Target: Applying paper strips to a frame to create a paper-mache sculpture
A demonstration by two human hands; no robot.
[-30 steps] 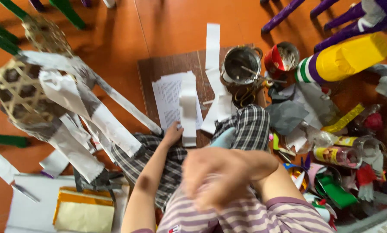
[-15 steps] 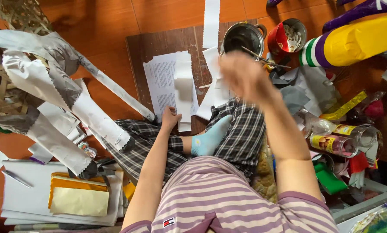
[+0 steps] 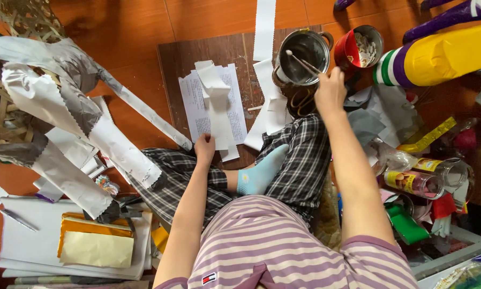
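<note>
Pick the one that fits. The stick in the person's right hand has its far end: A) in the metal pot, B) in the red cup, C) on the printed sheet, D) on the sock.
A: the right hand holds the stick, whose far end sits inside the metal pot, not in the red cup beside it.

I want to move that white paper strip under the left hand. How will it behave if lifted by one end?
The paper strip would probably flop and droop: it is long, thin and already creased. It looks very light, so it may flutter or slip away easily. It lies over a printed sheet, which the left hand touches at the lower edge; that sheet might shift along with it.
</note>
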